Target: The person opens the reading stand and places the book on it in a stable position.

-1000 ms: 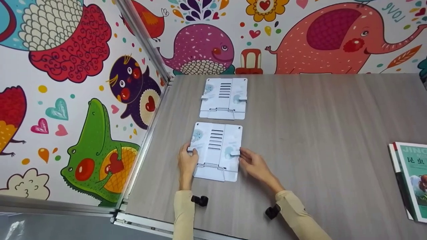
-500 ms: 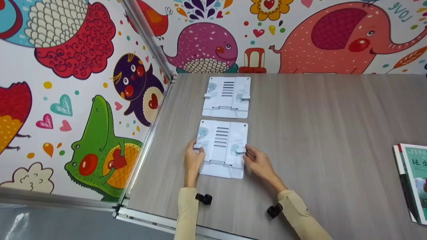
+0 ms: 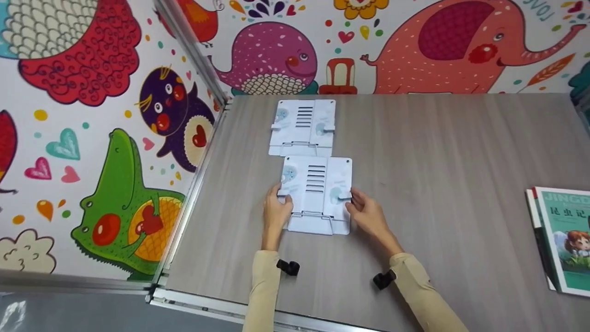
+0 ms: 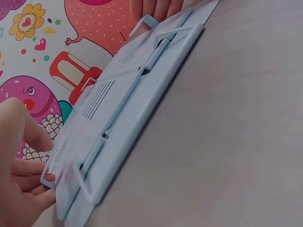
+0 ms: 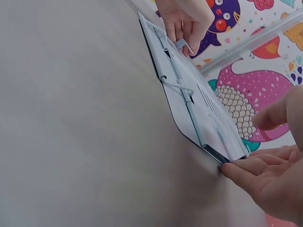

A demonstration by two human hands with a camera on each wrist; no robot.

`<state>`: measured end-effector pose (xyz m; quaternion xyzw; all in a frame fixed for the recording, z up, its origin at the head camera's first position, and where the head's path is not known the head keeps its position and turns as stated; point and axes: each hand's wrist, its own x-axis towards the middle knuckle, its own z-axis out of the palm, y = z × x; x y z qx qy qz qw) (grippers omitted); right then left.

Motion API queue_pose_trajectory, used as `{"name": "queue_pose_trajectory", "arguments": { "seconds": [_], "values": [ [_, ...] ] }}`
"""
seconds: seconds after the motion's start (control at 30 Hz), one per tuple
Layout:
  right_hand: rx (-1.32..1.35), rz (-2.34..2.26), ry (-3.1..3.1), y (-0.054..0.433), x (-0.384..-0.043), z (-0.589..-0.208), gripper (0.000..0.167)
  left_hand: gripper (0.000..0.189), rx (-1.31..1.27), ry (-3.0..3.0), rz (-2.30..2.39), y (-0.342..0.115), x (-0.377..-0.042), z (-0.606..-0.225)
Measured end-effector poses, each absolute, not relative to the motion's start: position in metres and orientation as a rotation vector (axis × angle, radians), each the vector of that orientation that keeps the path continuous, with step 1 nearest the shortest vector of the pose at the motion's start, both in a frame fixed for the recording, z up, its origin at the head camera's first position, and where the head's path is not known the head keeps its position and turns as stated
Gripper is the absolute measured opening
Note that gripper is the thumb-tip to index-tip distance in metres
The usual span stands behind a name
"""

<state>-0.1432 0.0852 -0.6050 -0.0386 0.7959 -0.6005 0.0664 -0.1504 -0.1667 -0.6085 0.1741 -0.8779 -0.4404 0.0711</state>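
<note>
A white metal book stand (image 3: 316,193) with slots, two side page clips and a wire front lies folded low over the wood-grain table (image 3: 428,193). At its left side my left hand (image 3: 276,210) holds the edge, with fingers about the page clip (image 4: 46,175) and the thumb over the face. My right hand (image 3: 371,216) is at the opposite edge. Its fairly straight fingers (image 5: 255,170) touch the edge from beside and below, while the thumb stands apart from it. Whether the stand bears on the table is unclear.
A second matching book stand (image 3: 302,127) lies just beyond, its front edge touching or nearly touching the near stand. Books (image 3: 567,240) lie at the right. Cartoon-printed panels (image 3: 115,193) border the left and back, and a metal rail (image 3: 207,304) runs along the front edge.
The near book stand has shifted right and slightly away from me with both hands, so it is now offset from the far stand and closer to it. The view has also shifted slightly.
</note>
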Motion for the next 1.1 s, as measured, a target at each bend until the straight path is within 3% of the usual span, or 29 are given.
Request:
{"name": "queue_pose_trajectory", "arguments": {
  "seconds": [1.1],
  "values": [
    [0.125, -1.764, 2.617, 0.169, -0.148, -0.604, 0.043, 0.043, 0.200, -2.635, -1.481, -0.093, -0.161, -0.613]
  ]
}}
